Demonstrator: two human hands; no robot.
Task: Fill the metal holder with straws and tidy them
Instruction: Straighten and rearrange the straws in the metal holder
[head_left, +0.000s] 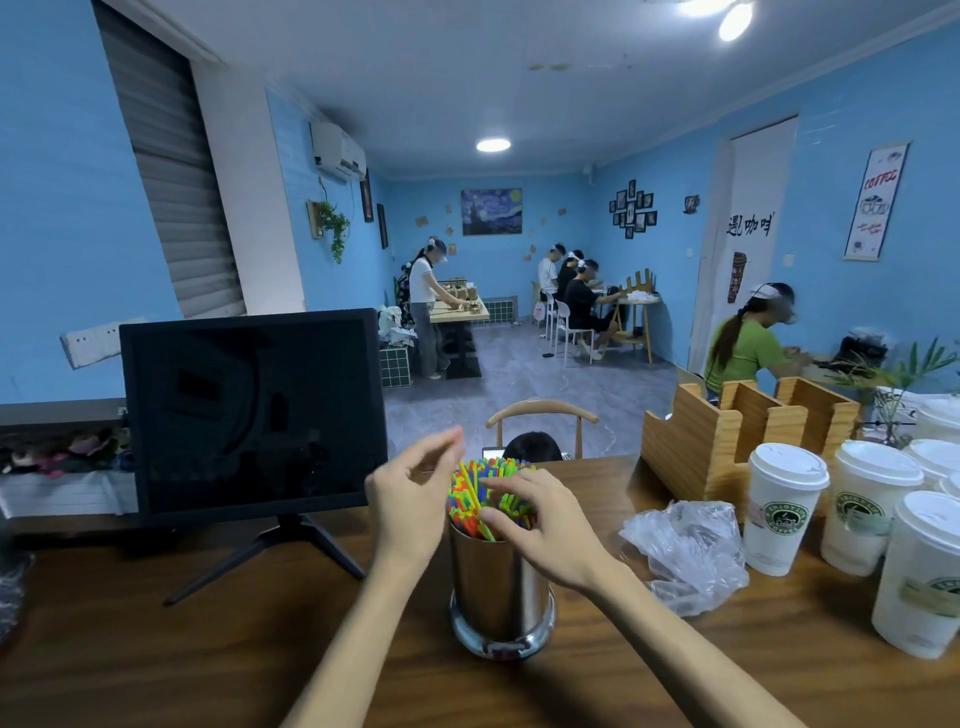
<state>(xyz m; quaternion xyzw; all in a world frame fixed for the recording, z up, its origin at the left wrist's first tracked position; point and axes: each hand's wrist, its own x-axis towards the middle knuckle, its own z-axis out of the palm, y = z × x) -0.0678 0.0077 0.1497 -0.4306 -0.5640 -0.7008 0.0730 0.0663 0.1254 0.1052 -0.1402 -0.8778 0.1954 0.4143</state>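
A shiny metal holder (498, 587) stands on the wooden table (208, 649) in front of me, packed with upright coloured straws (467, 496). One yellow straw (469, 483) leans across the bundle's left side. My right hand (545, 525) lies over the right part of the straw tops. Its fingers reach left across them and its thumb is against the near side, so some straws are pinched between. My left hand (410, 493) hovers just left of the bundle with relaxed fingers lifted above the straw tops, holding nothing.
A dark monitor (249, 410) on a stand sits left of the holder. To the right lie a crumpled clear plastic bag (685, 551), several lidded paper cups (779, 509) and a wooden organiser (727, 441). Behind the table are a chair and people at other tables.
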